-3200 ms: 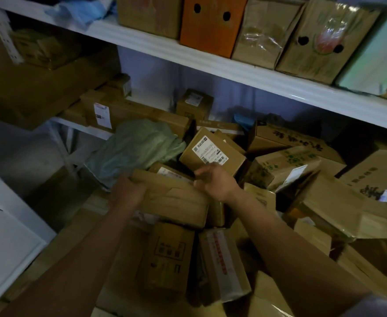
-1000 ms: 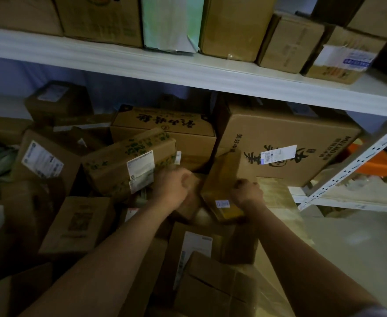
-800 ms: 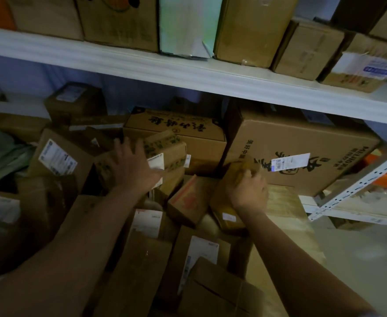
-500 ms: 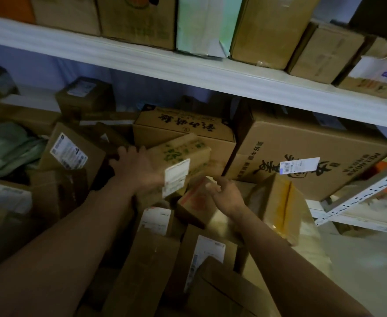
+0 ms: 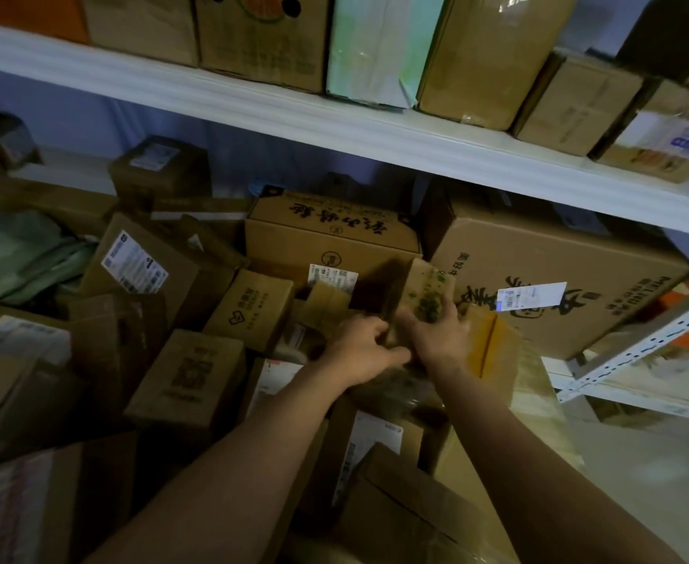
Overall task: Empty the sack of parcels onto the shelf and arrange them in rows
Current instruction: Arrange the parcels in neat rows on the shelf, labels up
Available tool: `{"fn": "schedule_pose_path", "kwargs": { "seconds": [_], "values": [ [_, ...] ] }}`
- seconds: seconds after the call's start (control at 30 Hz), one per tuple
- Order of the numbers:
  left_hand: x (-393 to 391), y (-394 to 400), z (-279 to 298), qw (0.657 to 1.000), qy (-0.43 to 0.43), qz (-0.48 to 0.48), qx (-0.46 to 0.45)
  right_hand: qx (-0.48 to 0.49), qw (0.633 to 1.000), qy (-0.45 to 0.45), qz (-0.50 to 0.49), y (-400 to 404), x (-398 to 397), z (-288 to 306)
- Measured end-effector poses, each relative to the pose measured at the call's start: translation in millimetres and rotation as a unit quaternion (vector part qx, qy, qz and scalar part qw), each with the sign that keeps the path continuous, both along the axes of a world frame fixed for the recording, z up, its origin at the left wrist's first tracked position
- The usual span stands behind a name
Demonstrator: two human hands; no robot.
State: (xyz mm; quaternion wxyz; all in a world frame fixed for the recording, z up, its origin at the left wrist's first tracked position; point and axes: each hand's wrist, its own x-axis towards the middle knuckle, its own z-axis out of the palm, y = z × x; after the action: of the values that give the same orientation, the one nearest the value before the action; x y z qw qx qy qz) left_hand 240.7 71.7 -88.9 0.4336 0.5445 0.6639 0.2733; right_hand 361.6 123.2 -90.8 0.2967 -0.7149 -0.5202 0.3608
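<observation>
Many brown cardboard parcels lie jumbled on the lower shelf. Both hands hold one long carton with green print [image 5: 426, 291], tipped on end at the middle of the pile. My left hand [image 5: 361, 350] grips its near left edge; my right hand [image 5: 436, 339] clasps its green-printed face. Behind it stands a wide box with black characters [image 5: 330, 234], and to the right a large carton with a white label [image 5: 558, 295]. A yellow-taped parcel [image 5: 493, 348] leans right of my right hand. The green sack [image 5: 17, 254] lies crumpled at far left.
The white upper shelf board [image 5: 334, 120] runs overhead, loaded with upright boxes. A white perforated shelf post [image 5: 644, 348] slants at right, with pale floor [image 5: 639, 462] beyond it. Labelled parcels [image 5: 135, 266] crowd the left and near side.
The view swung right from the sack. My left hand pulled the green-printed carton rightward; my right hand let go of the yellow-taped parcel and joined it on the carton, now tipped upright.
</observation>
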Motion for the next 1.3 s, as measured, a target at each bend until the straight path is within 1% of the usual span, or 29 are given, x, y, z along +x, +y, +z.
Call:
{"fn": "schedule_pose_path", "kwargs": {
  "seconds": [0.03, 0.1, 0.13, 0.17, 0.2, 0.23, 0.27, 0.3, 0.33, 0.37, 0.4, 0.43, 0.47, 0.5, 0.53, 0.6, 0.63, 0.67, 0.7, 0.77, 0.8, 0.83, 0.93, 1.03, 1.1, 1.17, 1.3],
  "values": [
    [0.2, -2.9, -0.1, 1.0, -0.005, -0.009, 0.005, 0.005, 0.999, -0.044, -0.009, 1.0, 2.3, -2.0],
    [-9.3, -8.5, 1.1, 0.999, 0.026, 0.029, 0.033, 0.028, 0.992, -0.12, 0.004, 0.2, 0.5, -3.3],
    [-18.5, -13.3, 3.1, 0.994, 0.07, 0.068, 0.045, 0.051, 0.984, -0.166, 0.025, -2.3, -3.2, -2.1],
    [-31.5, -19.9, 3.7, 0.983, 0.134, 0.111, 0.056, 0.09, 0.971, -0.218, 0.046, -6.4, -9.5, -2.1],
    [-46.4, -27.2, 4.3, 0.965, 0.208, 0.148, 0.062, 0.144, 0.953, -0.26, 0.058, -10.6, -15.6, -2.2],
    [-63.2, -35.6, 3.4, 0.943, 0.271, 0.183, 0.056, 0.199, 0.936, -0.281, 0.073, -17.4, -24.2, -1.5],
    [-81.3, -45.9, -0.1, 0.925, 0.31, 0.218, 0.032, 0.233, 0.928, -0.27, 0.109, -25.8, -34.9, 0.0],
    [-97.2, -56.6, -4.2, 0.913, 0.324, 0.247, -0.007, 0.231, 0.93, -0.227, 0.171, -34.5, -46.6, 2.2],
    [-110.9, -67.1, -9.7, 0.91, 0.318, 0.262, -0.051, 0.177, 0.936, -0.169, 0.253, -44.9, -58.7, 6.3],
    [-121.8, -77.4, -15.0, 0.911, 0.31, 0.257, -0.09, 0.083, 0.93, -0.105, 0.343, -57.1, -70.7, 9.6],
    [-130.2, -86.0, -20.3, 0.913, 0.307, 0.241, -0.117, -0.006, 0.9, -0.08, 0.428, -70.3, -82.0, 11.1],
    [-136.3, -93.2, -24.8, 0.917, 0.306, 0.221, -0.128, -0.059, 0.855, -0.109, 0.503, -83.4, -92.1, 9.7],
    [-141.1, -99.4, -27.1, 0.921, 0.307, 0.202, -0.128, -0.076, 0.811, -0.162, 0.557, -96.3, -99.7, 5.1],
    [-145.5, -104.5, -27.6, 0.924, 0.311, 0.183, -0.125, -0.063, 0.778, -0.221, 0.584, -107.8, -104.9, -0.1],
    [-148.9, -108.6, -26.3, 0.926, 0.317, 0.164, -0.123, -0.036, 0.756, -0.278, 0.592, -116.7, -109.1, -3.5],
    [-156.4, -116.6, -21.8, 0.928, 0.322, 0.142, -0.119, 0.027, 0.73, -0.365, 0.577, -127.3, -114.4, -6.8],
    [-160.4, -121.1, -19.0, 0.932, 0.313, 0.141, -0.115, 0.042, 0.729, -0.391, 0.56, -129.0, -114.5, -7.0],
    [-164.1, -125.2, -16.6, 0.937, 0.3, 0.14, -0.109, 0.046, 0.74, -0.405, 0.535, -129.9, -113.9, -3.8],
    [-167.6, -129.5, -14.6, 0.943, 0.285, 0.139, -0.101, 0.045, 0.762, -0.409, 0.5, -129.6, -112.8, -1.7],
    [-171.2, -138.4, -11.0, 0.951, 0.262, 0.14, -0.082, 0.061, 0.822, -0.394, 0.406, -128.4, -109.0, 1.3],
    [-171.1, -143.2, -10.7, 0.954, 0.255, 0.143, -0.07, 0.07, 0.843, -0.392, 0.361, -127.6, -107.0, 1.7],
    [-169.8, -148.2, -11.3, 0.956, 0.249, 0.146, -0.06, 0.071, 0.851, -0.403, 0.329, -127.3, -104.6, 2.5],
    [-162.4, -163.4, -15.7, 0.957, 0.253, 0.131, -0.048, 0.041, 0.845, -0.444, 0.295, -129.2, -100.2, 3.3],
    [-155.4, -172.3, -15.7, 0.96, 0.246, 0.128, -0.021, 0.046, 0.852, -0.456, 0.254, -138.1, -98.8, 1.4],
    [-153.2, -173.5, -14.1, 0.965, 0.226, 0.134, 0.001, 0.055, 0.866, -0.444, 0.223, -144.8, -97.6, 0.4],
    [-152.6, -172.2, -13.6, 0.969, 0.208, 0.134, 0.014, 0.042, 0.884, -0.418, 0.206, -149.4, -94.4, 0.1],
    [-145.5, -171.5, -11.2, 0.972, 0.194, 0.126, 0.038, 0.011, 0.893, -0.399, 0.208, -153.2, -85.8, -3.2]
  ]
}}
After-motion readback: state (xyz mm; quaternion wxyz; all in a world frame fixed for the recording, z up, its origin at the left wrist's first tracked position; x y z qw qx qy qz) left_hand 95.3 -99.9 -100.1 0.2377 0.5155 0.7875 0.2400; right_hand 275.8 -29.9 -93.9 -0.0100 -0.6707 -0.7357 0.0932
